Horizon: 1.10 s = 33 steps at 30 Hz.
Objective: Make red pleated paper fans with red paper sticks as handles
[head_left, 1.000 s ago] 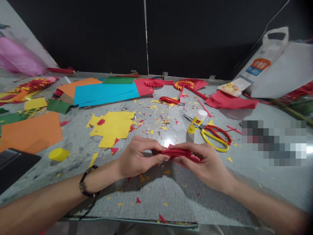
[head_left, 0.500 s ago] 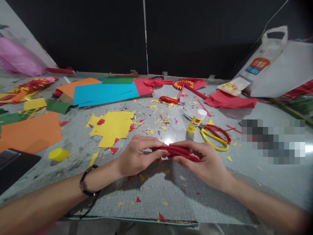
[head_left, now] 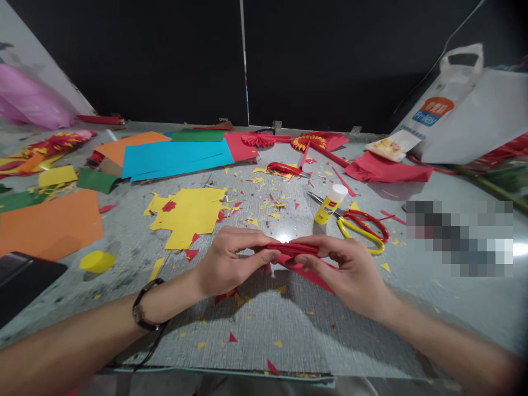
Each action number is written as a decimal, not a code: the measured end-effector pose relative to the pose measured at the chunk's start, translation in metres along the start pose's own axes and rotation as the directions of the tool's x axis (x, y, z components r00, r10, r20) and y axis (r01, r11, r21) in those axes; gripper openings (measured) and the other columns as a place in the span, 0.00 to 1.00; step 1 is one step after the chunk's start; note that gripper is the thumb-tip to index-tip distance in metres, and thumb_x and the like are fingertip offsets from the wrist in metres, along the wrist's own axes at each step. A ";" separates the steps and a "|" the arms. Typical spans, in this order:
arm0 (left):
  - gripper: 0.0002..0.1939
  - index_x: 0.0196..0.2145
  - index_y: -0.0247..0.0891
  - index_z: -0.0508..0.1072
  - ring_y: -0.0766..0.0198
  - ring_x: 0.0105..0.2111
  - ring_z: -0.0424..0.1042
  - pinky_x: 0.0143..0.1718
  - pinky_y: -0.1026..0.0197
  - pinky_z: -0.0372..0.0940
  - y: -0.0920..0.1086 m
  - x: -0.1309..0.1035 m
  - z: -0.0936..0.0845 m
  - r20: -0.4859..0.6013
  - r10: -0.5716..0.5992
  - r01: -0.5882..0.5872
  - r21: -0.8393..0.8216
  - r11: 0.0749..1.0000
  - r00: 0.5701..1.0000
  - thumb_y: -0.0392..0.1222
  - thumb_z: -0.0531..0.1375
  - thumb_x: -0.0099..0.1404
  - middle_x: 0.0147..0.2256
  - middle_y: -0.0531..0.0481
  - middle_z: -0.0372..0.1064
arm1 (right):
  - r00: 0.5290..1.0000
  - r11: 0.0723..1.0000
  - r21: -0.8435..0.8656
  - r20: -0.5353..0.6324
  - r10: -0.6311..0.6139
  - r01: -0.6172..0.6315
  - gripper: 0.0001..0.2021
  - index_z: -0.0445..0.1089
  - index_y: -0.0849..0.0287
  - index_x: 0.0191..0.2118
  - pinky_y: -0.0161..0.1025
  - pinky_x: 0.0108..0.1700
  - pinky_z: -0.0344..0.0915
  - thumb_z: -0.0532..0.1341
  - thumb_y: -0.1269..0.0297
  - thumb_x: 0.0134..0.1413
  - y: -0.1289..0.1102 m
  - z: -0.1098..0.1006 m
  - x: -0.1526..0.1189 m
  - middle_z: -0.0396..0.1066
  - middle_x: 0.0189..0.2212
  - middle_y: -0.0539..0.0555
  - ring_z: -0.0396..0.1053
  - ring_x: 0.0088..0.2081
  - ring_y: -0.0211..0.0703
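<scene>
Between my two hands is a strip of red paper (head_left: 293, 249), folded into narrow stacked pleats, with a flat loose part slanting down under my right fingers. My left hand (head_left: 238, 257) pinches the left end between thumb and fingers. The right end is pinched the same way by my right hand (head_left: 340, 265). Just beyond my right hand stands a yellow glue stick (head_left: 330, 206) with a white cap. Behind it lie scissors (head_left: 363, 226) with one red and one yellow handle. A cut yellow sheet (head_left: 192, 214) lies beyond my left hand.
Red and yellow paper scraps litter the grey table (head_left: 264, 330). Blue paper (head_left: 177, 158), orange paper (head_left: 49, 223) and a yellow cap (head_left: 98, 262) lie to the left. Farther back are red-handled scissors (head_left: 284, 169) and pleated red rosettes (head_left: 309, 142). A white bag (head_left: 462, 115) stands at the right.
The pleated stack has turned level and narrower between my fingers, and a flat red part now shows slanting down beneath it. Both hands have barely shifted.
</scene>
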<state>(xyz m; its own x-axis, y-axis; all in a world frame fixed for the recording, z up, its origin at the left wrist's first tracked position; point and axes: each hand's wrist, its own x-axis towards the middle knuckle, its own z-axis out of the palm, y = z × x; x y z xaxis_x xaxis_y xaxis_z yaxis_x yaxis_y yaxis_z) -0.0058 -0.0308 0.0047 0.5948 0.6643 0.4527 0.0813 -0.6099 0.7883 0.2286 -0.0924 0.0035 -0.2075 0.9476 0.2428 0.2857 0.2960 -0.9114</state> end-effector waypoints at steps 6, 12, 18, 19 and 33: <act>0.05 0.33 0.34 0.84 0.68 0.24 0.74 0.27 0.68 0.65 0.002 -0.002 0.000 -0.001 0.014 -0.014 0.007 1.000 1.000 0.33 0.69 0.69 0.24 0.51 0.79 | 1.000 1.000 0.015 0.026 0.007 -0.008 0.08 0.82 0.54 0.46 0.28 0.36 0.77 0.65 0.66 0.68 0.002 -0.002 -0.002 0.85 0.35 0.49 0.83 0.35 0.37; 0.03 0.34 0.34 0.85 0.68 0.23 0.75 0.27 0.68 0.66 0.002 -0.002 0.001 -0.005 0.042 -0.042 -0.004 0.999 0.999 0.32 0.70 0.68 0.24 0.50 0.79 | 0.999 0.999 0.039 0.029 0.021 -0.022 0.07 0.83 0.54 0.44 0.30 0.36 0.77 0.66 0.64 0.68 0.003 -0.002 -0.001 0.85 0.34 0.51 0.83 0.35 0.39; 0.03 0.34 0.33 0.84 0.67 0.22 0.75 0.26 0.67 0.67 0.003 -0.001 0.002 -0.004 0.072 -0.072 -0.011 0.997 0.997 0.32 0.70 0.68 0.23 0.50 0.79 | 1.000 0.999 0.042 0.009 0.024 -0.024 0.06 0.83 0.55 0.43 0.27 0.34 0.75 0.67 0.65 0.66 0.001 -0.001 0.000 0.84 0.33 0.51 0.81 0.32 0.36; 0.04 0.34 0.33 0.84 0.67 0.22 0.75 0.26 0.67 0.66 0.002 -0.001 0.001 -0.002 0.075 -0.075 -0.013 0.997 0.997 0.32 0.70 0.68 0.23 0.50 0.79 | 1.000 0.999 0.041 0.009 0.028 -0.028 0.06 0.83 0.56 0.44 0.27 0.33 0.75 0.67 0.65 0.66 0.001 -0.001 0.000 0.84 0.32 0.50 0.81 0.31 0.36; 0.09 0.30 0.34 0.80 0.70 0.21 0.69 0.23 0.70 0.61 0.006 0.001 0.001 0.053 -0.148 0.149 -0.030 0.988 0.988 0.38 0.68 0.69 0.22 0.53 0.74 | 0.999 0.996 0.078 0.028 0.029 -0.031 0.06 0.83 0.58 0.42 0.31 0.34 0.76 0.67 0.64 0.66 0.002 -0.002 0.003 0.84 0.32 0.52 0.81 0.32 0.39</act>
<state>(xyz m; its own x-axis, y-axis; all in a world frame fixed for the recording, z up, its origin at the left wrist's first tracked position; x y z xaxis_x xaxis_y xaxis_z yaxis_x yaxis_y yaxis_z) -0.0033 -0.0339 0.0090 0.6181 0.7231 0.3084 0.1454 -0.4906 0.8591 0.2301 -0.0885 0.0029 -0.2249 0.9522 0.2066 0.2184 0.2559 -0.9417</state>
